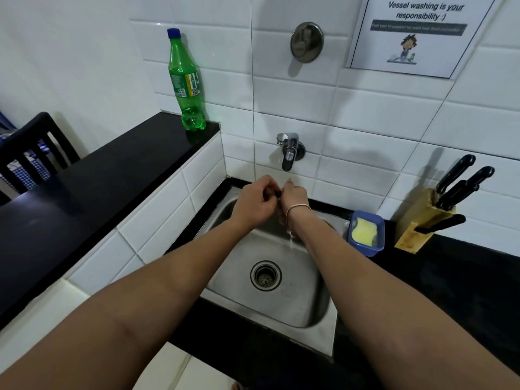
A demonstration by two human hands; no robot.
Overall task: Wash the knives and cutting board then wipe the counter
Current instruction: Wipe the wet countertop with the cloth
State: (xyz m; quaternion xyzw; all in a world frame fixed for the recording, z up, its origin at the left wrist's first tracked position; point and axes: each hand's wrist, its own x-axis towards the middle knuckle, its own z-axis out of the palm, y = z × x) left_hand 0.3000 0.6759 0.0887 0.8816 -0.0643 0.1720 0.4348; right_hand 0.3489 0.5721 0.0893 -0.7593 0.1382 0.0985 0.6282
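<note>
White tile walls, black stone counter (464, 280), steel sink (284, 302) set in the corner under a wall tap (289, 153). Both arms reach in over the basin.

Left hand (256, 202) curled, fingers pinching something small and dark where the two hands meet; looks like a knife handle end, but most of it is hidden, so I can't say for sure. Right hand (295, 195) sits directly under the spout, back of the hand toward me; can't tell whether its fingers are gripping or loose. Water trickles off the wrist below a thin bracelet (298, 208).

Judged step: rinsing a knife, or the hands, under the tap. To do it well: keep the edge turned away from the fingers, hold by the handle, let the stream run the length of the blade, keep it low in the basin to limit splash.

Containers:
- Wooden knife block (419, 223) on the counter to the right, three black-handled knives (464, 181) in the top slots, one more low in the front.
- Blue tub (371, 247) just beside the block, holding a yellow sponge (364, 230).
- Sink basin: nothing lying in it that I can see, drain strainer (266, 275) uncovered.
- Green plastic bottle (187, 83), blue cap on, on the raised ledge to the left; a little liquid at the bottom.

No cutting board in view.
</note>
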